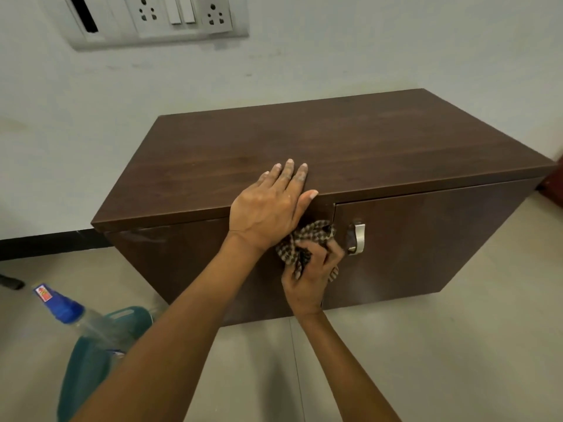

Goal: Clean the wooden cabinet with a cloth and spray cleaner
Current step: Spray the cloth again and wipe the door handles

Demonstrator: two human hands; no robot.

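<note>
So the cabinet (335,147) is a low dark brown one sitting on the floor (426,345) against a pale wall. The left hand (268,208) lies flat on the top right at the front edge, fingers (289,172) straight and close together, thumb along the edge. The right hand (307,278) is lower down on the front face, its fingers curled round a bunched checked cloth (307,236) and pressing it on the wood just beside the metal handle (357,239). The spray bottle (88,357), blue cap and teal liquid, is off at the lower left, well apart from both hands. There's a socket panel (158,19) up on the wall.
</note>
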